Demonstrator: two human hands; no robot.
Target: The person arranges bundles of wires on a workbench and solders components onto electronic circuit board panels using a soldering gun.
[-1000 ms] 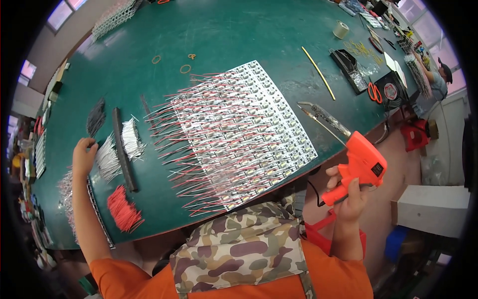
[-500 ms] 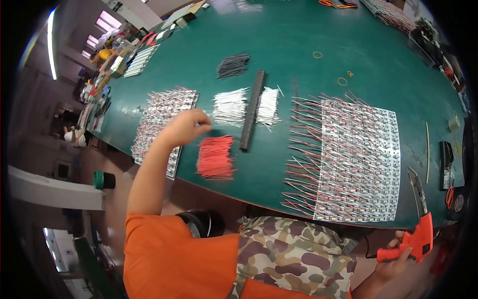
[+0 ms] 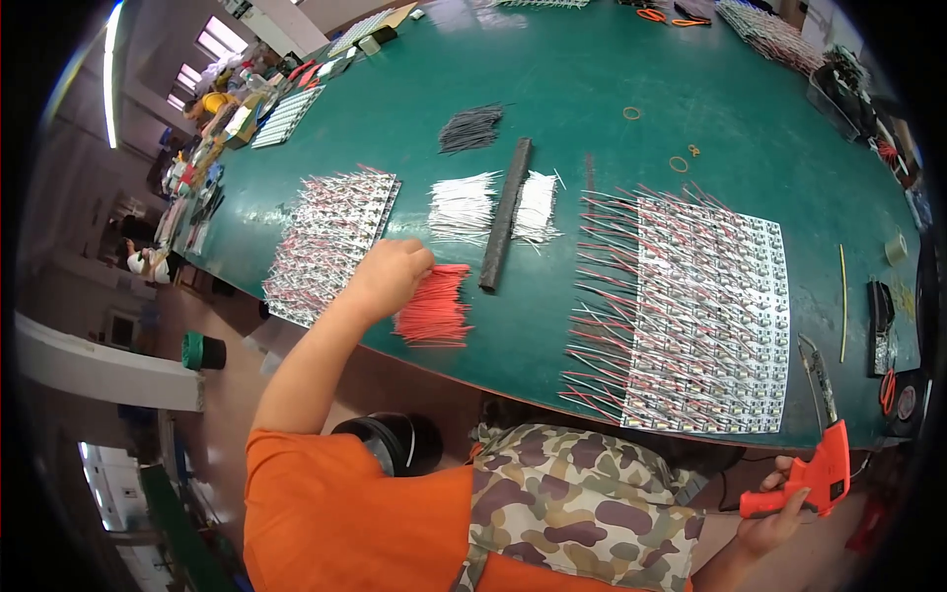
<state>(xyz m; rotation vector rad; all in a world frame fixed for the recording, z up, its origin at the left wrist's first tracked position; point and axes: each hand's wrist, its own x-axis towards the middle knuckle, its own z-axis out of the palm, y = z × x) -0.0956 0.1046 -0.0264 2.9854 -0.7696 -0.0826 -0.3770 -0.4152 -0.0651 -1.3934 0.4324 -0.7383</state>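
Right hand [image 3: 771, 526] had grip closed round handle of red soldering gun [image 3: 831, 462], tip just right of wired board panel [image 3: 764, 286]. Dark label [image 3: 837, 488] sat on gun body, print too small to read. Left hand [image 3: 392, 278] covered upper-left corner of red wire pile [image 3: 439, 318] on bench [image 3: 562, 99], fingers curled; couldn't tell if grip had any wire. Beyond, white wire piles [image 3: 462, 209] flanked dark bar [image 3: 506, 215]; black wire pile [image 3: 471, 128] lay farther off.
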